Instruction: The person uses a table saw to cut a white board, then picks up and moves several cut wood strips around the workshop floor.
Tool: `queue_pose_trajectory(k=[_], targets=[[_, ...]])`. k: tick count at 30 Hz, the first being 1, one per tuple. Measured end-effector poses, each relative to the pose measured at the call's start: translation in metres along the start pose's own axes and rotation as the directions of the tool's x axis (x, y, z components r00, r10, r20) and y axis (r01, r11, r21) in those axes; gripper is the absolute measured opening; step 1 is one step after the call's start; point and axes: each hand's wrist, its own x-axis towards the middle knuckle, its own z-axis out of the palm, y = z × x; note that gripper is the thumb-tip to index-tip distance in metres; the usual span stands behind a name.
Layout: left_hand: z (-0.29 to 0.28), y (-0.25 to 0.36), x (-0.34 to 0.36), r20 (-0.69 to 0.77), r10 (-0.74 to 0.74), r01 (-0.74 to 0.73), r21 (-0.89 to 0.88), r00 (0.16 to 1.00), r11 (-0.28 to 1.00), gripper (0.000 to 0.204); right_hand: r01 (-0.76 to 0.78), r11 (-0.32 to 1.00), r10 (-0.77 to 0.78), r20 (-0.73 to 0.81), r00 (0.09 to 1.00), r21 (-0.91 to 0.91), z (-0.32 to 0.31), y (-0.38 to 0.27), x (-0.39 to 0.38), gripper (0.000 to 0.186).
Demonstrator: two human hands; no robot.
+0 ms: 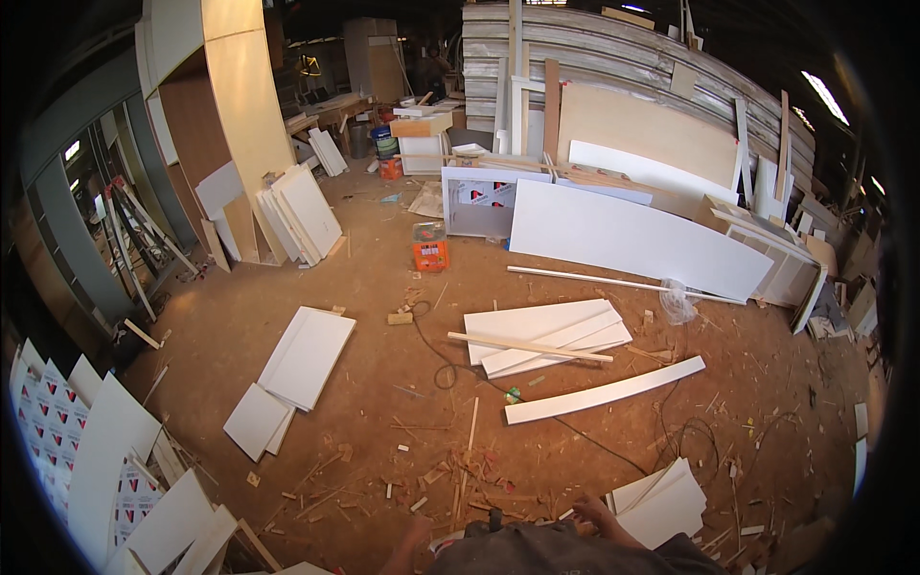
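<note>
At the lower edge my left hand hangs beside my dark shirt, small and blurred, so its fingers do not show clearly. My right hand is bent in front of my body, next to a stack of white panels on the floor at lower right. A small pale edge shows by its fingers, but I cannot make out whether they hold it. Farther ahead lie a long narrow white board and several white panels with a thin wooden strip across them.
More white panels lie on the left floor; others lean at lower left. An orange box stands ahead. A large white board leans at the back right. A dark cable and wood scraps litter the brown floor. A tall cabinet rises at left.
</note>
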Motion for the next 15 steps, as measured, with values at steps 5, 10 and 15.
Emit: queue_pose_trajectory(k=[5,10,15], targets=[[0.005,0.002,-0.003,-0.041,0.035,-0.037,-0.050,0.999,0.998,0.026,0.174,0.981,-0.172,0.038,0.984,-0.084,0.002,0.026,0.013,0.020],[0.010,0.003,-0.004,-0.025,0.101,-0.102,-0.038,0.995,0.994,0.026,0.406,0.871,-0.406,0.062,0.912,-0.275,-0.003,0.052,0.027,0.023],[0.005,-0.021,-0.017,-0.023,0.204,-0.201,0.098,0.979,0.975,0.028,-0.015,1.000,0.016,0.048,0.999,-0.026,0.009,0.013,0.001,0.028]])
